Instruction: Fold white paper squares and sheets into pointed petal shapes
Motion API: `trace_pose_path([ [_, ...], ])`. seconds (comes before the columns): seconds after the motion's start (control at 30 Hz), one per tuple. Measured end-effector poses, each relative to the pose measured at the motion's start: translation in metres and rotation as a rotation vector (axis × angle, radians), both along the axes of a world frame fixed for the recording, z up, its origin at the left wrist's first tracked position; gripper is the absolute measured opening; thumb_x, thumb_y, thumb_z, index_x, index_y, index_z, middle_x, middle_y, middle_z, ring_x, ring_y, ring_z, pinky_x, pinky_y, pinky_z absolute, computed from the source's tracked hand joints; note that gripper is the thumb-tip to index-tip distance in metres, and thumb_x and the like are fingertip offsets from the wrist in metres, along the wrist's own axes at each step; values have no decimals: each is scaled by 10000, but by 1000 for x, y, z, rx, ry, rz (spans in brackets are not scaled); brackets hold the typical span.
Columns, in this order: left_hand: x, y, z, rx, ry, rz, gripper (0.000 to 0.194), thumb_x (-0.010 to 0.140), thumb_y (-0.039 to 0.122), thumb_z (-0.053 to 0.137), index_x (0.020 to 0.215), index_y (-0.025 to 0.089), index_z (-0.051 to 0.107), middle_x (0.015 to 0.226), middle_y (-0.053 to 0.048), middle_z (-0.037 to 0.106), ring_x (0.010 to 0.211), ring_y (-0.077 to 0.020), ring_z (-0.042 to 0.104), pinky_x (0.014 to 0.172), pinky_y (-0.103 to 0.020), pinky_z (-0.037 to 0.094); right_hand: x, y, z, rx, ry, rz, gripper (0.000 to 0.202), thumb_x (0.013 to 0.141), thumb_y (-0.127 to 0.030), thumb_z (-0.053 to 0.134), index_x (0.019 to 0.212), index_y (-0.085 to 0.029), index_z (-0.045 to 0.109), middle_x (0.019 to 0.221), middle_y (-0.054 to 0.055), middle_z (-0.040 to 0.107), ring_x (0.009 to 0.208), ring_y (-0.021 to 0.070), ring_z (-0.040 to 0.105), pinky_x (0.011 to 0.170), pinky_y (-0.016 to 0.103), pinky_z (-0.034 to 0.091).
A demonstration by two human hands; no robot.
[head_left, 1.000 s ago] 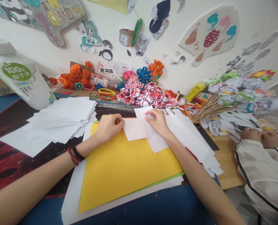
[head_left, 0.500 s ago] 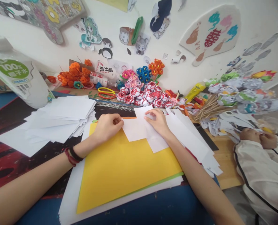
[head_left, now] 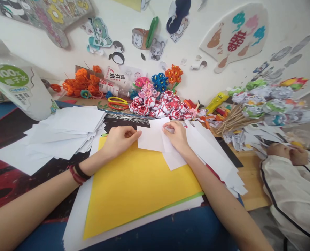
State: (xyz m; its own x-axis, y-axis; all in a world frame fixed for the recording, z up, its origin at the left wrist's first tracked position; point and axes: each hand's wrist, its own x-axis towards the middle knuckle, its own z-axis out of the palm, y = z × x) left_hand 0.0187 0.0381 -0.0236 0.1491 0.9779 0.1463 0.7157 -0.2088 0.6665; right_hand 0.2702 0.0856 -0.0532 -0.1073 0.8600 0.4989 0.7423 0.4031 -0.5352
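Several small white paper pieces overlap on a yellow sheet (head_left: 134, 188) in the middle of the table. My left hand (head_left: 119, 141) is closed, its thumb and curled forefinger pinching the left edge of a white paper piece (head_left: 149, 140). At the other side, my right hand (head_left: 177, 136) holds white paper between thumb and fingers. How many pieces it grips is hard to make out. Below that hand another white piece (head_left: 174, 161) lies partly covered on the yellow sheet.
White paper piles lie at left (head_left: 63, 134) and right (head_left: 212, 157). A white bottle (head_left: 21, 87) stands far left. Behind are red-and-white paper flowers (head_left: 162, 106); stick-stemmed flowers (head_left: 270, 101) lean right. Another person's hands (head_left: 288, 153) are at the right edge.
The left paper piece has turned slightly, its lower edge rising. My left thumb has stretched out along its edge. My right hand has barely moved.
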Motion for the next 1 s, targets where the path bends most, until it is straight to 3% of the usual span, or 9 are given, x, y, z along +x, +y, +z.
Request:
trace_pose_path([
  [0.27,-2,3,-4,24,-4,-29,257,807,415,539,724,208,665,761,0,712,698,-172,611,647,-274,368,-9,-12,7,110,-286,-55,32,835,-180,566,829,-199,590,902,57,565,912,227,516,816,339,389],
  [0.43,-2,2,-3,32,9,-35,221,797,369,532,715,204,653,734,5,702,682,-166,605,635,-270,364,-10,-11,5,-32,-298,-51,106,851,-233,537,751,-210,510,758,21,552,743,195,518,661,298,356],
  [1.0,-1,-2,-1,78,2,-86,178,763,288,520,656,176,607,616,18,601,592,-124,520,565,-245,331,-6,-2,1,-87,-277,-22,185,832,-238,520,664,-204,449,734,13,531,718,171,514,670,288,346],
])
